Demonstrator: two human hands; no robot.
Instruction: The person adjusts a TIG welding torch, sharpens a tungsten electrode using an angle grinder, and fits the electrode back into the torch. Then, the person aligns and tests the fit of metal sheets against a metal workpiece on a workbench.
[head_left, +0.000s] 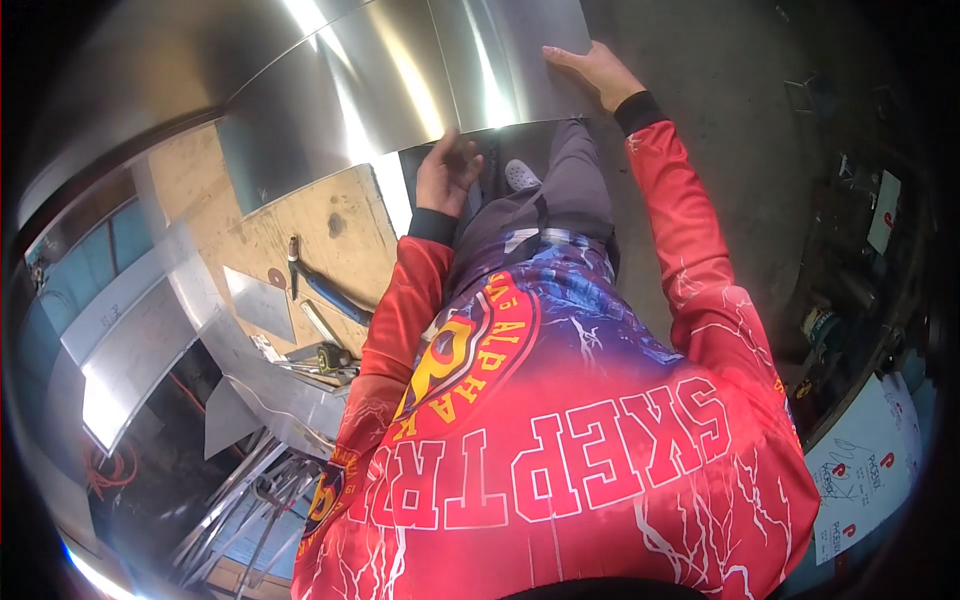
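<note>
A large shiny metal sheet (400, 70) spans the top of the head view, its near edge above the wooden bench top. My right hand (592, 72) grips the sheet's right edge, thumb on the upper face and fingers hidden behind it. At the sheet's near edge is my left hand (449, 172), palm up with its fingers curled loosely and apart; its fingertips are at the edge, and nothing shows in it. Below and left of it, a blue-handled hammer (330, 290) lies on the wooden bench top (300, 225).
Near the bench's edge is a tape measure (330, 357). Several cut metal pieces (140, 350) and long metal strips (235, 500) are at the lower left. Printed white sheets (868, 480) are at the lower right. Dark floor (700, 60) lies to the right.
</note>
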